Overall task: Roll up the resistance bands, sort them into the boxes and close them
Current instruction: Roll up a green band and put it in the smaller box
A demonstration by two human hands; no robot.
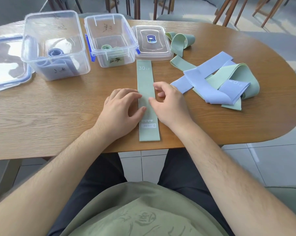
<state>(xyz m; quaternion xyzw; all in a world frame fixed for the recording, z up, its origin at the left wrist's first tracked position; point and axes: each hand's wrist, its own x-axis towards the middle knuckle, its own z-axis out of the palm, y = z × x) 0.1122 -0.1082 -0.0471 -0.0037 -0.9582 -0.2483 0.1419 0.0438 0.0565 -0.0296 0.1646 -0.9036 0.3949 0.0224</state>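
Stretched flat and straight along the 12-to-6 line of the oval wooden counter (58, 108): a sage-green fabric resistance band (146, 77), printed 30 LB at the far end and HEAVY at the near end. Not yet rolled. Laid out this way, most likely, to take out folds and give the roll a clean start.

Pressing on its middle from 9 o'clock: the left grip (121, 111), open, fingers nearly straight, thumb on the cloth. Meeting it from 3 o'clock: the right grip (171, 106), fingers loosely bent, thumb tip and forefinger tip on the band's edge, nothing pinched as far as can be made out. Probably smoothing and pinning before starting from one end.

At 10 o'clock, a large clear plastic box (55, 31) with rolled lilac-blue bands (55, 53) inside. At 11, a smaller clear plastic box with blue latches (109, 28) holding one rolled green band (106, 47). Both open, apparently sorted by colour, so the smaller box for this one. At 12, touching the band's far end or nearly so, a small clear lid (162, 48). At 9, a large blue-rimmed lid (11, 79).

At 2 to 3 o'clock, a tangled heap of loose lilac and green bands (203, 77), just beside the right grip. At 1, a looped green band (179, 43) lying apart. Nothing across the path to the smaller box.
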